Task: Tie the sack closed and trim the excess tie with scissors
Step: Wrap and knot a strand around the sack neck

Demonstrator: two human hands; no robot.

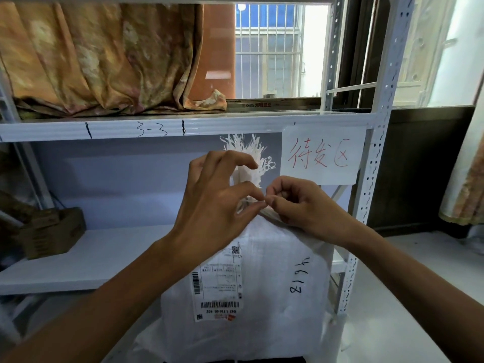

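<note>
A cardboard box is seen on the shelf well left of the left hand. That hand is spread, its thumb and forefinger pinched at the gathered neck of the white sack, which stands directly below. The neck is nipped from the other side by the curled right hand; the tie itself cannot be made out.

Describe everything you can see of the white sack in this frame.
The white sack looks woven, like plastic fabric, and stands upright and full in front of the shelving. Its neck is gathered into a bunch, with frayed white strands fanning above. A shipping label with barcodes is stuck on its front, beside handwritten black digits. The left hand and right hand pinch the gathered neck; any tie is too small to make out.
</note>
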